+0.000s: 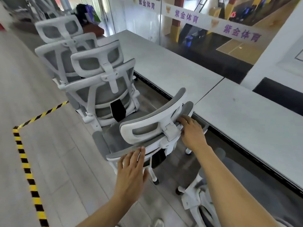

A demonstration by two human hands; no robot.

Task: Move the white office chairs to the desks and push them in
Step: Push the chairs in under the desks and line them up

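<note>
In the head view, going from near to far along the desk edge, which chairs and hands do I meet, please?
Left hand → right hand on the nearest chair → second chair → third chair → farthest chair.

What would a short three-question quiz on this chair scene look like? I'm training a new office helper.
1. True or false: the nearest chair is already pushed in at the desk.
2. Which hand grips the top of its backrest? A left B right
3. What marks the floor on the left?

Key
1. False; it stands turned, apart from the desk.
2. B; the left hand lies flat, fingers straight, against the backrest edge.
3. Yellow-and-black tape.
</note>
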